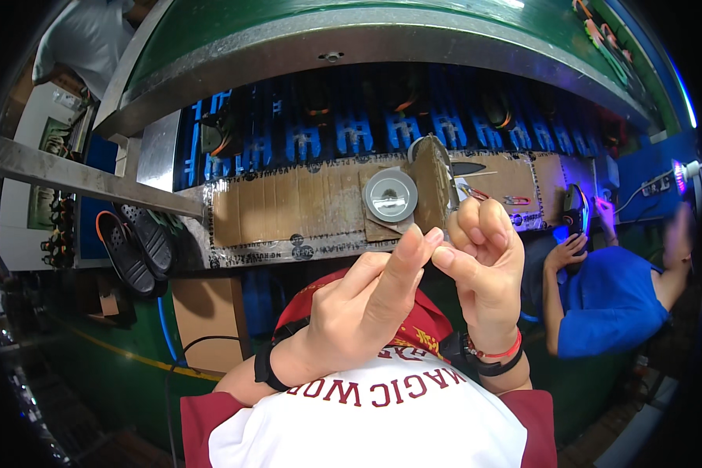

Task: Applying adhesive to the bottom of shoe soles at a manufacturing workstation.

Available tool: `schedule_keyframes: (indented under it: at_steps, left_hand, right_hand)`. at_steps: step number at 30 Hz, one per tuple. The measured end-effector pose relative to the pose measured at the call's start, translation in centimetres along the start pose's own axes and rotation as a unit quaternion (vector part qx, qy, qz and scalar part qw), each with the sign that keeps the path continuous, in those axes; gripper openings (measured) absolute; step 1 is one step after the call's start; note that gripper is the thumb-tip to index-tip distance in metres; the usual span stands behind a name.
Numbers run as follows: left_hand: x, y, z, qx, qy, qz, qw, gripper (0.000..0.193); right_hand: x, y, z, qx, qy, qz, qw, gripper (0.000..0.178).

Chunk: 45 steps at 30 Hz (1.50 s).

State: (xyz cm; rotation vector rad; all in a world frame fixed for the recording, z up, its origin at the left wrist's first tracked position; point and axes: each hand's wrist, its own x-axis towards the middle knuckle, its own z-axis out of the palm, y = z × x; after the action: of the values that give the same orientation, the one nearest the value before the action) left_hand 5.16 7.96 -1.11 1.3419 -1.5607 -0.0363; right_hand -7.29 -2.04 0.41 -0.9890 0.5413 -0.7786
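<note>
Both hands are raised in front of my chest, fingertips meeting over the bench's near edge. My left hand (360, 306) is closed, its thumb and forefinger pressed together at the tips. My right hand (487, 273) pinches thumb against forefinger right beside them, the other fingers curled. Anything between the fingertips is too small to make out. Just beyond the hands, a round grey dish (390, 204) rests on the cardboard-covered bench (281, 199). An upright cardboard piece (431, 187) stands to its right. Small red-handled snips (516, 200) and a dark blade (468, 168) lie farther right.
Dark clogs (125, 253) sit at the left end. Behind the bench runs a row of blue holders (355, 134) beneath a metal-edged green conveyor (288, 47). A co-worker in blue (616, 300) handles a shoe at the right. A cardboard box (207, 320) stands below the bench.
</note>
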Motion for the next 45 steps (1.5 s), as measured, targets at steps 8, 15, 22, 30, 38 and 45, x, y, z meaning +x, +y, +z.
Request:
schedule_keyframes:
  at_steps: [8, 15, 22, 30, 38, 45]
  left_hand:
    - [0.3, 0.8, -0.4, 0.073, -0.023, 0.036, 0.996, 0.082]
    - [-0.5, 0.0, 0.0, 0.001, -0.005, -0.013, 1.0, 0.08]
    - [-0.9, 0.6, -0.8, -0.209, 0.016, -0.221, 0.953, 0.079]
    - [-0.7, 0.7, -0.7, -0.2, 0.024, -0.202, 0.958, 0.078]
    - [-0.6, 0.7, -0.5, -0.15, 0.026, -0.163, 0.975, 0.078]
    - [-0.4, 0.3, -0.4, -0.086, -0.014, -0.108, 0.99, 0.08]
  right_hand:
    - [-0.1, -0.3, 0.0, 0.129, 0.006, 0.096, 0.987, 0.05]
    - [-0.1, -1.4, 0.3, 0.108, -0.019, 0.051, 0.993, 0.05]
    - [-0.4, -0.6, -0.2, -0.088, -0.06, -0.087, 0.99, 0.045]
    - [-0.2, -0.1, -0.3, -0.122, -0.064, -0.134, 0.981, 0.042]
    - [-0.1, 0.1, 0.0, -0.132, -0.054, -0.132, 0.981, 0.043]
    - [0.1, 0.4, 0.0, -0.124, -0.044, -0.135, 0.982, 0.042]
